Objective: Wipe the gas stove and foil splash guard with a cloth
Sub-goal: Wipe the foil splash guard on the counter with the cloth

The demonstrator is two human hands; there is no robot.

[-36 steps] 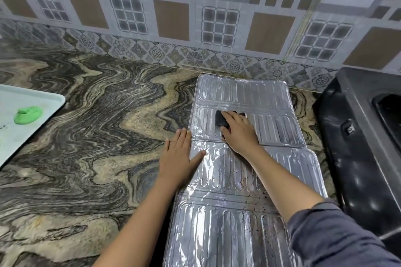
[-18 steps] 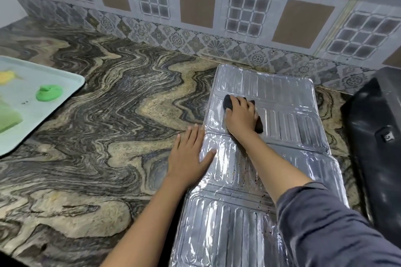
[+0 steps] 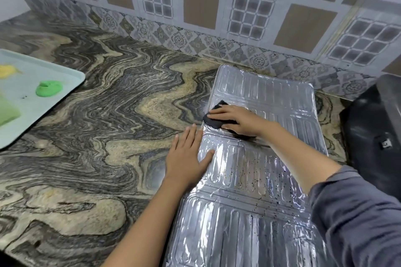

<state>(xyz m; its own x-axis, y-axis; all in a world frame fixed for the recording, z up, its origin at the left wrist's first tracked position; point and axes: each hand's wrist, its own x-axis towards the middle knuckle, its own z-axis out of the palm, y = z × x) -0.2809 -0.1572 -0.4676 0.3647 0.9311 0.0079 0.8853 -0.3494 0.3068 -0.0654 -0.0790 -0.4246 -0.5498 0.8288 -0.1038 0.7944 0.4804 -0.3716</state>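
Observation:
A silver foil splash guard (image 3: 267, 93) lies flat on the marbled counter, folded into three ribbed panels; the nearer panels carry dark specks. My right hand (image 3: 240, 120) presses a dark cloth (image 3: 213, 120) onto the left part of the far panel, close to the fold. Flat and with fingers spread, my left hand (image 3: 186, 158) rests on the left edge of the middle panel, half on the counter. The black gas stove (image 3: 373, 128) stands at the right edge, only partly in view.
A pale green tray (image 3: 26, 115) at the left holds green and yellow lumps. A patterned tiled wall (image 3: 201, 11) runs along the back of the counter (image 3: 108, 136). The stove is close beside the foil's right edge.
My right hand has slid the cloth leftward across the far panel to its left edge. My left hand stays on the foil's edge. The camera has shifted left.

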